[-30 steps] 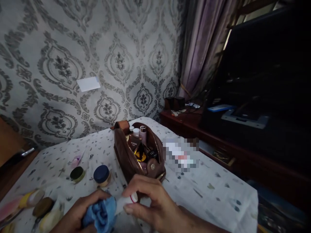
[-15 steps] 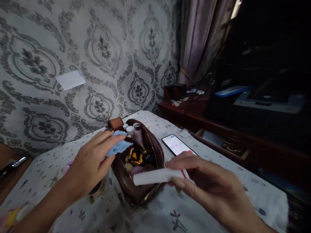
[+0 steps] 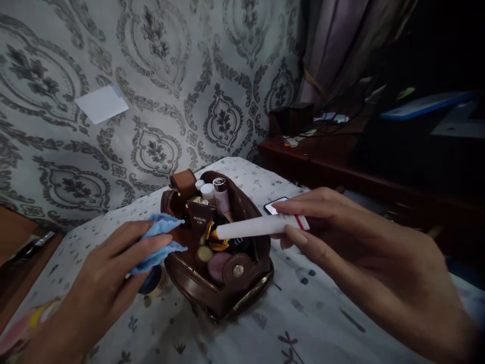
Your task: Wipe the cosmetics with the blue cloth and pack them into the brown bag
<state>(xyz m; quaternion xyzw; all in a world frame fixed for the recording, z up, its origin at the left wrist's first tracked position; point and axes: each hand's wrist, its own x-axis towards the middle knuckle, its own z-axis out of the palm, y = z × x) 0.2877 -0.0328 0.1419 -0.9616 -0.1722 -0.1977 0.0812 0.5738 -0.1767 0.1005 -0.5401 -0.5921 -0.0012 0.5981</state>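
Observation:
My left hand [image 3: 117,273] is closed around a folded light-blue cloth [image 3: 161,227], at the left side of an open brown leather bag [image 3: 189,283]. Between the thumb and fingers of my right hand [image 3: 333,242] is a white tube [image 3: 253,227] with a red band near its crimped end. Its narrower end points left, over the bag's opening. Inside the bag are a dark tube with lettering [image 3: 200,218], a lilac bottle with a shiny cap [image 3: 222,196], white-capped containers [image 3: 207,191] and a pinkish-purple sponge-like thing [image 3: 217,266].
A phone [image 3: 273,206] lies behind my right hand on the patterned white cloth [image 3: 242,333]. Beside my left wrist a dark-topped jar [image 3: 153,282] is partly hidden. A dark red desk [image 3: 295,162] with cables stands at the right back, and patterned wallpaper [image 3: 162,101] covers the wall.
The view has shifted. My right hand has raised the white tube higher over the bag, now covering most of the phone. My left hand with the cloth has moved left and lower, uncovering the dark tube.

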